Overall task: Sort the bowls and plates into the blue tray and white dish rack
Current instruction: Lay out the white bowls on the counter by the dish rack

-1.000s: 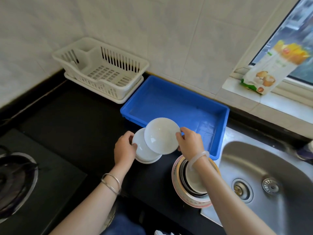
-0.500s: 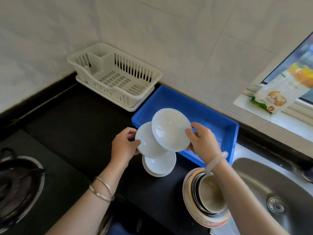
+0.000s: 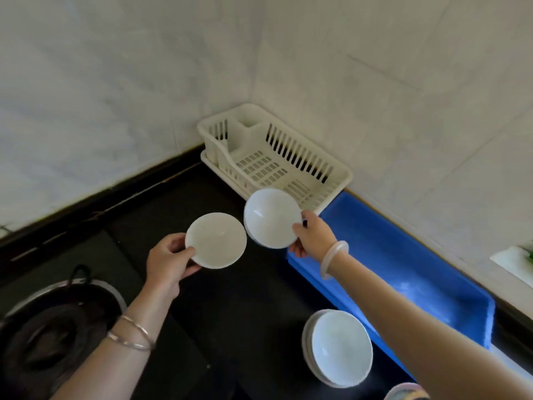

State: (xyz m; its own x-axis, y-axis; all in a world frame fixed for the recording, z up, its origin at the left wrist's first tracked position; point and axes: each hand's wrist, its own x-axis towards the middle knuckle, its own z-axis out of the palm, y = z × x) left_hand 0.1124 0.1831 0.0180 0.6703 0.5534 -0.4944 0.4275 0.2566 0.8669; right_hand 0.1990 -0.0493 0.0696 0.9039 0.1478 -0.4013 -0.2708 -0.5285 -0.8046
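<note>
Now the two white bowls are apart and carried toward the corner; a second ago they overlapped beside the stack (image 3: 337, 347). The left hand (image 3: 168, 262), thumb and fingers clamped on the rim, holds the left bowl (image 3: 215, 240) above the black counter (image 3: 230, 313). The right hand (image 3: 313, 239) pinches the right bowl (image 3: 271, 217) at the near edge of the white dish rack (image 3: 259, 166) — not the blue tray (image 3: 403, 264), so the rack is the likely destination.

At five o'clock the bottom edge cut off a patterned plate (image 3: 406, 393); at eight o'clock the stove burner (image 3: 57, 327) ran off-frame. The right forearm (image 3: 418, 321) hid part of the blue tray (image 3: 403, 255).
</note>
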